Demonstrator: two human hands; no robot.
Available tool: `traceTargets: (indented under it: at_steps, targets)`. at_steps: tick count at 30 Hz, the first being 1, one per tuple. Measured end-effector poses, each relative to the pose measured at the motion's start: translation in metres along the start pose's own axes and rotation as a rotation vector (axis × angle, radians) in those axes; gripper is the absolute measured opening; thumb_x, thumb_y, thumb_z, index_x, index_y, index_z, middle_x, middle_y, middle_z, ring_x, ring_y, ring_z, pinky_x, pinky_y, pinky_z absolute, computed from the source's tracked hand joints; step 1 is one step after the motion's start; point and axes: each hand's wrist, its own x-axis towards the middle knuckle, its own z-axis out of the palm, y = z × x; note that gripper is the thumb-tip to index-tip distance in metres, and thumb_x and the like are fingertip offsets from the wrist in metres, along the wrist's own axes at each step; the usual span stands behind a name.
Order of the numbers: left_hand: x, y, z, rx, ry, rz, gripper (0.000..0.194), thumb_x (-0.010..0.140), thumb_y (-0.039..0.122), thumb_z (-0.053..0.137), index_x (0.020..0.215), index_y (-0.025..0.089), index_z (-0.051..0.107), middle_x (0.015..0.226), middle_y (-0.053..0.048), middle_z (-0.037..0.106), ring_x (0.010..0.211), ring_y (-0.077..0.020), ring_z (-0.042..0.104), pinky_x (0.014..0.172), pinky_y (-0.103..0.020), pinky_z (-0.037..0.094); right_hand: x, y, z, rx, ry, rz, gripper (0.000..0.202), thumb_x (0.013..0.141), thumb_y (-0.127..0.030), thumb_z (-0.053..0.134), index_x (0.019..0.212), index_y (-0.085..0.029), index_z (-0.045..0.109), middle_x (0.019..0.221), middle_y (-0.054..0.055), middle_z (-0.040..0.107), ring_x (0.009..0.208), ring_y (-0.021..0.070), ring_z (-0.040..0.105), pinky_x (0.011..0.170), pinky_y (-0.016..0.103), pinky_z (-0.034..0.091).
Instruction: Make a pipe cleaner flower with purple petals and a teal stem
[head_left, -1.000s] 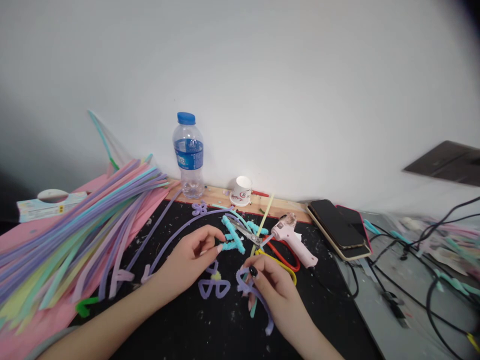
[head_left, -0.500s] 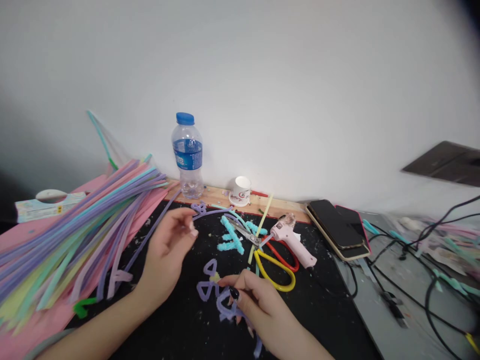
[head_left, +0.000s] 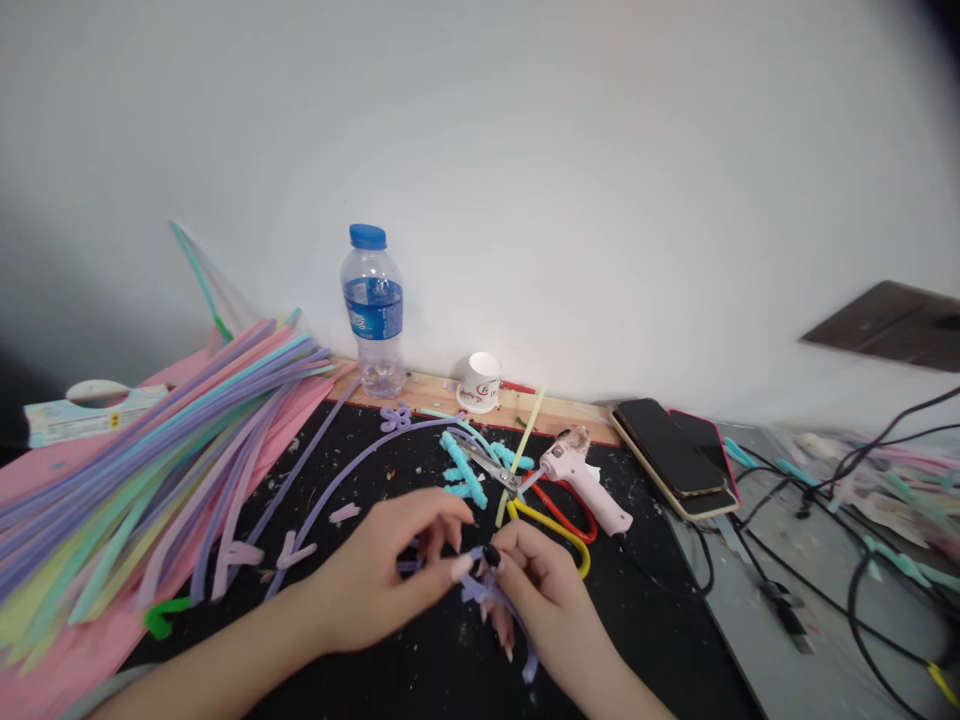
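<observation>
My right hand (head_left: pixel 544 600) pinches a bent purple pipe-cleaner piece (head_left: pixel 474 590), with a stem hanging below the fingers. My left hand (head_left: pixel 394 570) has come up against its left side, the fingers curled and the thumb tip touching the purple loop. Part of the piece shows behind the left fingers; its petal loops are mostly hidden. Just beyond the hands lie scissors (head_left: pixel 551 528) with yellow and red handles, a twisted turquoise pipe-cleaner piece (head_left: pixel 466 470) and a pink glue gun (head_left: pixel 589 490). A small purple flower shape (head_left: pixel 395 417) rests farther back.
Many pastel pipe cleaners (head_left: pixel 180 450) are heaped at the left on pink sheeting. A water bottle (head_left: pixel 373 320) and paper cup (head_left: pixel 479 382) stand by the wall. Stacked phones (head_left: pixel 675 450) and tangled black cables (head_left: pixel 795 560) lie to the right.
My left hand has moved right and down from above the mat to the purple piece, covering its petal loops. My right hand still holds it, nearly in place.
</observation>
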Motion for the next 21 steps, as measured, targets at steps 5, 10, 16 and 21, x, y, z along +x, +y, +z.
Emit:
traceTargets:
  at_steps: [5,10,16,21]
  targets:
    - [-0.001,0.001,0.016,-0.004,-0.044,-0.051,0.013,0.082,0.018,0.053,0.09,0.022,0.062,0.081,0.0,0.065,0.073,-0.0146,0.057,0.069,-0.023,0.043,0.0,0.0,0.001,0.039,-0.001,-0.044,0.026,0.084,-0.04,0.056,0.074,-0.017,0.049,0.049,-0.008,0.048,0.034,0.0039,0.041,0.033,0.014,0.031]
    - [0.004,-0.007,0.018,-0.183,0.191,-0.223,0.011,0.082,0.026,0.054,0.089,0.02,0.062,0.078,0.0,0.062,0.065,-0.0134,0.058,0.059,-0.022,0.047,0.005,-0.009,-0.007,0.269,0.008,-0.018,0.024,0.084,-0.04,0.057,0.087,-0.017,0.05,0.062,-0.002,0.062,0.039,0.0051,0.047,0.036,0.015,0.04]
    - [0.003,-0.008,0.02,-0.35,0.207,-0.272,0.02,0.077,0.027,0.062,0.096,0.021,0.06,0.081,0.0,0.063,0.069,-0.014,0.06,0.062,-0.022,0.049,0.005,-0.014,-0.012,0.165,0.05,0.025,0.023,0.074,-0.031,0.069,0.082,-0.015,0.056,0.06,-0.002,0.064,0.038,0.0055,0.051,0.037,0.016,0.044]
    - [0.004,-0.005,0.022,-0.285,0.018,-0.263,0.009,0.076,0.024,0.062,0.076,0.016,0.065,0.067,-0.001,0.066,0.055,-0.0123,0.06,0.056,-0.021,0.046,0.005,-0.009,-0.008,0.118,0.038,0.059,0.023,0.073,-0.034,0.068,0.078,-0.015,0.056,0.058,-0.001,0.065,0.035,0.0071,0.053,0.036,0.017,0.041]
